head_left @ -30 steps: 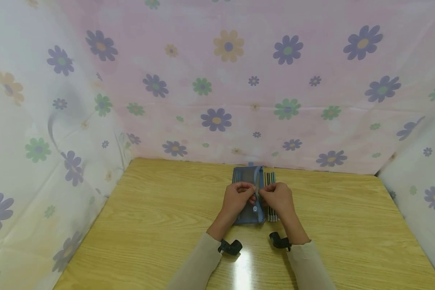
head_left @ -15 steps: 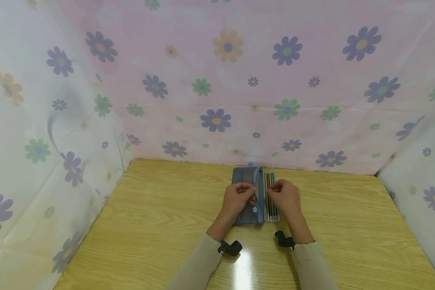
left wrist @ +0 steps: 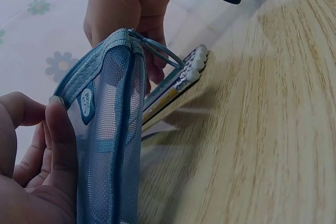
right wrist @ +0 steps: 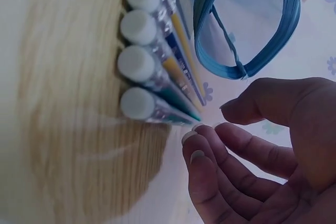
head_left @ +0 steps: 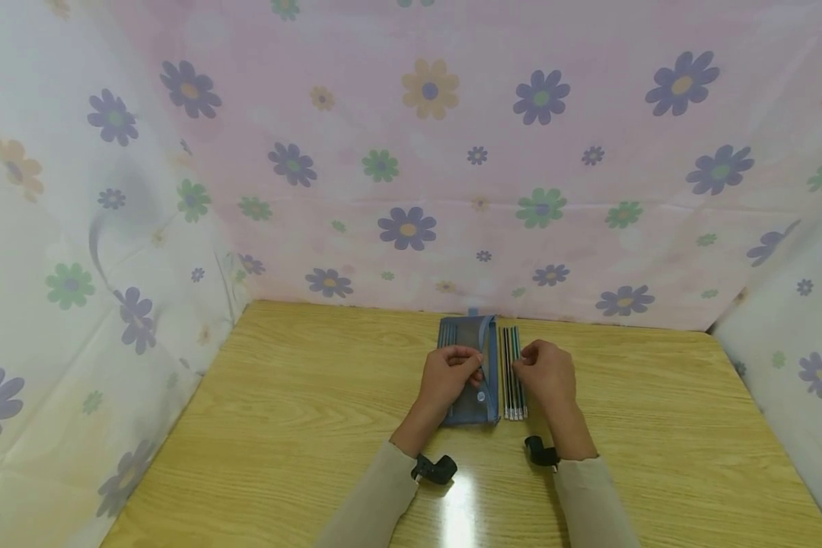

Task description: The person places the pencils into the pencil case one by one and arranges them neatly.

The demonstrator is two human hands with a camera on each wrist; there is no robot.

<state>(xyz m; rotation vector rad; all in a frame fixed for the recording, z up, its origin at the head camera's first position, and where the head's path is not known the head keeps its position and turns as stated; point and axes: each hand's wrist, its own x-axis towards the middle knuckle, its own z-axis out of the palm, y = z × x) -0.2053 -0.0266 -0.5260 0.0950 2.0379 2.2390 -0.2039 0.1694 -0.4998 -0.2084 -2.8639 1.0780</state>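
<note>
Pouch (head_left: 471, 409) left of pencils (head_left: 511, 388) on the bench (head_left: 315, 411).
Left hand (head_left: 447, 374) pinches the pouch's edge; right hand (head_left: 546, 373), thumb parted from loosely bent fingers, grips nothing at the pencils' right side; whether it touches them is unclear.

A yellowish wood-grain table (head_left: 301, 411) carries a row of pencils (head_left: 511, 388), white erasers (right wrist: 138, 27) nearest the person; just beside them, a blue mesh pouch (head_left: 467, 335) apparently rests on it.

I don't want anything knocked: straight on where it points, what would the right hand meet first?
Probably the outermost pencil, the teal-green one on the right edge of the row, just ahead of the right hand. Depth is unclear, so they may touch.
</note>
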